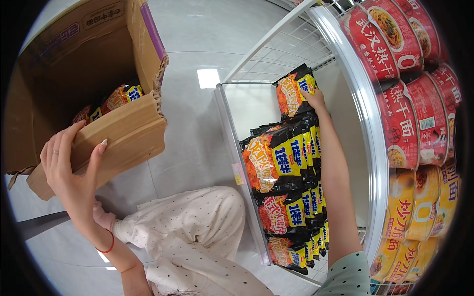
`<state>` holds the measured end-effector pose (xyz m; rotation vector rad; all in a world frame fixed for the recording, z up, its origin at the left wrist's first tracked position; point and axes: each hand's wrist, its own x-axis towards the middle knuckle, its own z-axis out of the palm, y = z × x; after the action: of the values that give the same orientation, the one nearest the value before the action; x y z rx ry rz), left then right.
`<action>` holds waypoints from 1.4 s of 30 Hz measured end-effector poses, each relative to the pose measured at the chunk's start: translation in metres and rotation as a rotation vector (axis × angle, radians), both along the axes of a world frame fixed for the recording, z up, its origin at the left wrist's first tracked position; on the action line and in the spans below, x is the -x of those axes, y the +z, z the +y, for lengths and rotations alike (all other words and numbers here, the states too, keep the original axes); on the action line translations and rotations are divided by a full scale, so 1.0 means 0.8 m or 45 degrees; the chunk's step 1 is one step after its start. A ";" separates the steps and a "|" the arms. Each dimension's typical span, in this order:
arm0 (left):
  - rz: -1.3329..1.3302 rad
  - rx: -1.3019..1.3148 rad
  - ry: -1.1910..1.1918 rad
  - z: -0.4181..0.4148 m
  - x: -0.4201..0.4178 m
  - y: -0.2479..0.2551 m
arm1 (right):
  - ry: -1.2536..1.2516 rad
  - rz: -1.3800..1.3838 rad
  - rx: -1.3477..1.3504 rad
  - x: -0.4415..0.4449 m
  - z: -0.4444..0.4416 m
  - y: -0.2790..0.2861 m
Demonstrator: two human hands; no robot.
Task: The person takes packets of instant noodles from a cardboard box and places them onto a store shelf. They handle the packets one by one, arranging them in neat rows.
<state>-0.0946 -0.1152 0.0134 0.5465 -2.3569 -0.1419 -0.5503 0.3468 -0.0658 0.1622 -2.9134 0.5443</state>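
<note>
My left hand (70,159) grips the near flap of a large open cardboard box (122,125), fingers over its edge and thumb on the outer side. Inside the box lie a few noodle packets (122,98) in black, yellow and orange wrapping. With my right hand (314,99) I hold the side of a black and yellow noodle packet (290,94) at the far end of the low shelf. Beside it, rows of similar packets (261,162) stand along the shelf, reaching back towards me. The right fingertips are partly hidden behind the packet.
Above the low shelf, on the right, a shelf with a clear rounded edge (355,81) holds red noodle tubs (401,125) and yellow noodle tubs (407,207). A white wire divider (274,51) closes the far end. My bent leg (192,218) is beside the shelf front.
</note>
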 end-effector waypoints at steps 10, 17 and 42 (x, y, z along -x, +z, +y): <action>-0.070 -0.054 0.015 0.001 -0.009 0.002 | -0.162 0.113 -0.787 -0.059 -0.070 0.045; -0.068 -0.092 0.006 0.004 -0.009 0.000 | -0.433 0.064 -0.880 -0.062 -0.070 0.040; -0.423 -0.280 -0.302 0.088 -0.056 -0.002 | 1.715 -0.393 0.312 -0.453 -0.441 0.174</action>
<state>-0.0497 -0.0450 0.0120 0.4159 -2.7468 -0.4536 -0.1880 -0.0061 0.0733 2.1787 -2.5091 1.1083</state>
